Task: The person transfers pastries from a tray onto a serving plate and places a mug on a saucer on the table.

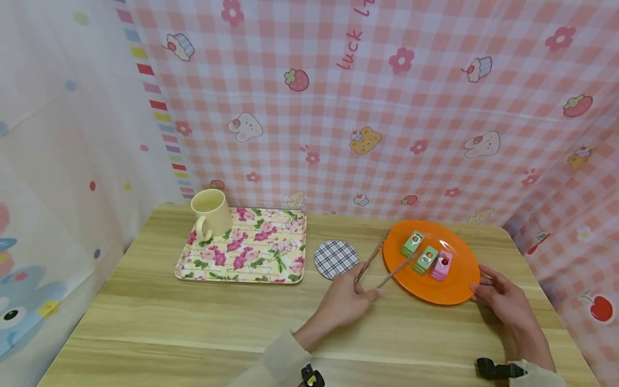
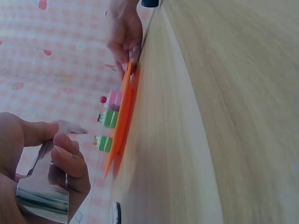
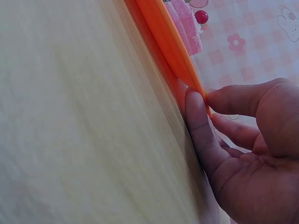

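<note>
My left hand (image 1: 344, 299) grips a pair of metal tongs (image 2: 43, 203), whose two spread arms point toward an orange plate (image 1: 461, 255). One tong tip reaches over the plate's left rim, near the green cake slices, and nothing is pinched between the arms. With thumb and fingers, my right hand (image 1: 505, 301) pinches the plate's right rim. Three toy cake slices stand on the plate: a green one (image 1: 412, 243) at the back left, another green one (image 1: 425, 260) in the middle and a pink one (image 1: 441, 266) topped by a red cherry.
A round checked coaster (image 1: 336, 259) lies left of the plate, close to my left hand. Farther left is a floral tray (image 1: 263, 277) with a yellow mug (image 1: 217, 216) on its back left corner. Patterned curtains (image 1: 329, 107) rise behind the wooden table (image 1: 193, 333).
</note>
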`<action>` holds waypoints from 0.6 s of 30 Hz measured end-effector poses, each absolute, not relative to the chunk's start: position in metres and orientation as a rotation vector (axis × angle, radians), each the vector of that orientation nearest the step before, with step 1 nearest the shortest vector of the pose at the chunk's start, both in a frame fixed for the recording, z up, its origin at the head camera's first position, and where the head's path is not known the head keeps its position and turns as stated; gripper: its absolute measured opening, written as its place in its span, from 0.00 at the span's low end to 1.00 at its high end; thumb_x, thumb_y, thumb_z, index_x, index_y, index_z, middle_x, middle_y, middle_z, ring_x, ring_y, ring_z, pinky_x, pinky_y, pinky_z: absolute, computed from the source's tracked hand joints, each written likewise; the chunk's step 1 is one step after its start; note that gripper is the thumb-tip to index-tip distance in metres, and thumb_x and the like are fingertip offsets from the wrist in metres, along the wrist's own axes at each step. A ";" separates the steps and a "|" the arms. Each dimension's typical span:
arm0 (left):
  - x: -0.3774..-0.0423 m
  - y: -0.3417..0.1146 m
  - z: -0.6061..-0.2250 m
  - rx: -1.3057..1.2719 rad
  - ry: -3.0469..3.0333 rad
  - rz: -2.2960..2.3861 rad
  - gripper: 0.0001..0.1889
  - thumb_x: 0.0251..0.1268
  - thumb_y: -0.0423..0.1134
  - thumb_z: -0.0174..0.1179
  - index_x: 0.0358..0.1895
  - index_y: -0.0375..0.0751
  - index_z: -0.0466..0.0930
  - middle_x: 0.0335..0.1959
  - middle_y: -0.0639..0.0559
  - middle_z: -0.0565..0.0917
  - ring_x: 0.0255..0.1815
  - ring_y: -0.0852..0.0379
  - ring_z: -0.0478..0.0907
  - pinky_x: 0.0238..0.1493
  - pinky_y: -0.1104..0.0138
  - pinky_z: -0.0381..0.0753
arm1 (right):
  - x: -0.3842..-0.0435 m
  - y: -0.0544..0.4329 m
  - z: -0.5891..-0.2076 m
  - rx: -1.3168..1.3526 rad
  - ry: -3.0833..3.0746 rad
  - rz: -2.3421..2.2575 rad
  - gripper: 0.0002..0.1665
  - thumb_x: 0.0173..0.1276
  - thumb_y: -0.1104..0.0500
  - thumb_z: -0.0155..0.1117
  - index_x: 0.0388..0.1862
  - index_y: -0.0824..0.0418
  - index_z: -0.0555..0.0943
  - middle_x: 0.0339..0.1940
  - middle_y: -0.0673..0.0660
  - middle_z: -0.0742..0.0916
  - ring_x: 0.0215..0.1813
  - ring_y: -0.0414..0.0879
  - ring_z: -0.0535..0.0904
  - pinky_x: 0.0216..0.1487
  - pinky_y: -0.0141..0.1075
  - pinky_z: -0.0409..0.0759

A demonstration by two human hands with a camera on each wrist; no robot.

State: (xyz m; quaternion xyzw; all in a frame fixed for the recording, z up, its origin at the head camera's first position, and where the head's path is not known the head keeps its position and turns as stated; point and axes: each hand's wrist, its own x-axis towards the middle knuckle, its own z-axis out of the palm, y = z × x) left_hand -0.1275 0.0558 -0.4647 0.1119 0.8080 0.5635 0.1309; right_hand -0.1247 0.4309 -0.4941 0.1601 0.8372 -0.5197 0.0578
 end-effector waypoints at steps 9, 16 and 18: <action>-0.130 0.039 -0.467 0.314 2.392 1.683 0.38 0.64 0.44 0.71 0.76 0.40 0.67 0.18 0.56 0.76 0.15 0.63 0.67 0.18 0.71 0.66 | -0.126 0.429 -0.493 0.477 2.535 -1.606 0.45 0.74 0.63 0.63 0.83 0.68 0.52 0.43 0.40 0.81 0.40 0.28 0.83 0.44 0.28 0.86; -0.132 0.023 -0.472 0.318 2.449 1.739 0.37 0.63 0.45 0.72 0.74 0.38 0.70 0.18 0.57 0.74 0.16 0.64 0.67 0.19 0.72 0.67 | -0.125 0.429 -0.493 0.494 2.521 -1.606 0.46 0.74 0.63 0.63 0.83 0.68 0.51 0.43 0.39 0.80 0.40 0.29 0.84 0.45 0.28 0.86; -0.132 0.018 -0.472 0.297 2.469 1.744 0.37 0.63 0.44 0.71 0.74 0.38 0.70 0.18 0.58 0.73 0.16 0.64 0.66 0.19 0.72 0.65 | -0.124 0.430 -0.493 0.504 2.510 -1.613 0.47 0.74 0.62 0.63 0.83 0.67 0.51 0.43 0.39 0.81 0.40 0.29 0.84 0.45 0.28 0.86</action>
